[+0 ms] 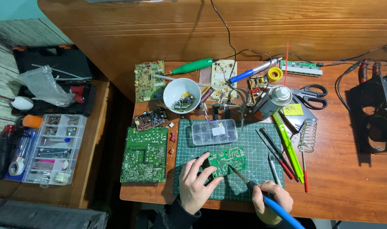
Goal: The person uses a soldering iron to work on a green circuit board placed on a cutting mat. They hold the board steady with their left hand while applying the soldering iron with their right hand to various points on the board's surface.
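Low in the frame, the left hand (196, 180) is pinching the board (228, 160); the right hand (272, 199) is gripping the iron (261, 193), whose tip could slip toward nearby fingers (212, 183).

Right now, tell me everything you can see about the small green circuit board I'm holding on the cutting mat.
The small circuit board is green, roughly rectangular, with pale traces and markings showing on its upper face. It lies slightly tilted on the green cutting mat, below the clear compartment box. The left hand pinches its left end between thumb and fingers. The right hand holds a blue-handled soldering iron whose tip meets the board's lower right edge. Its underside is hidden.
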